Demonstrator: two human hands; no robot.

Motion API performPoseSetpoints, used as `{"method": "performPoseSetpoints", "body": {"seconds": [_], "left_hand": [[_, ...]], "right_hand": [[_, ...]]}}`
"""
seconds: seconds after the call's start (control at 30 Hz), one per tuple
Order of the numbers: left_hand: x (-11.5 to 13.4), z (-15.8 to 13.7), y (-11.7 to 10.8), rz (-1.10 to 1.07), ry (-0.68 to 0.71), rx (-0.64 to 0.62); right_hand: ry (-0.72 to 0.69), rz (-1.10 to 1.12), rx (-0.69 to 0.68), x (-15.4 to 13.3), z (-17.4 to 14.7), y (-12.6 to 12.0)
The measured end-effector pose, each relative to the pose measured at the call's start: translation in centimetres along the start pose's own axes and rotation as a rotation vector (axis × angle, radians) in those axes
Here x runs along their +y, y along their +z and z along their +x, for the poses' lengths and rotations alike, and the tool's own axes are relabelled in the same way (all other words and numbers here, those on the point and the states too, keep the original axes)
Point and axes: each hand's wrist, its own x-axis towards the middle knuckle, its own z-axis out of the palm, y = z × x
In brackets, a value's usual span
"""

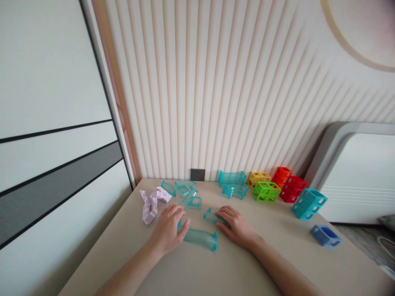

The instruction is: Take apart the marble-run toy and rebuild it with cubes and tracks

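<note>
Tube handling, apparently: left hand [170, 228], thumb spread, at long teal tube [200, 237] on tabletop [188, 275], right hand [237, 225], fingers together, over short teal tube [211, 217], can't tell if either pinches; lifting needs closed fingertips.

The long tube [200, 237] near the worktop's front edge looks like thin, see-through plastic, smooth and slightly glossy, as does the short tube [210, 216] beyond it. The tubes [233, 178] by the far edge share that clear plastic look. Toward the left edge, the puzzle [150, 209] seems opaque plastic with smooth facets. Toward the right edge, the green frame [266, 192], red frame [293, 189] and blue block [326, 235] look like solid-coloured, smooth plastic. The worktop [197, 275] itself is smooth and matt. Behind its far edge, the wall [197, 82] is ribbed, with a dull finish; the socket [197, 174] looks like dark plastic.
</note>
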Motion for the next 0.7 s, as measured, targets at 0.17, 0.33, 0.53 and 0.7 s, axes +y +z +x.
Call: {"method": "performPoseSetpoints", "body": {"seconds": [0.17, 0.33, 0.53, 0.7], "left_hand": [[-1.2, -0.1, 1.1, 0.041, -0.087, 0.016], [-1.5, -0.2, 1.9, 0.068, -0.106, -0.022], [-1.5, -0.2, 1.9, 0.058, -0.12, -0.026], [-1.4, -0.2, 2.1, 0.056, -0.139, -0.02]], "right_hand": [[0.008, 0.008, -0.016, -0.1, -0.1, -0.1], [-0.023, 0.053, -0.065, -0.6, 0.2, -0.5], [-0.058, 0.052, -0.079, -0.3, -0.3, -0.5], [0.031, 0.014, 0.113, -0.3, 1.8, -0.1]]}}
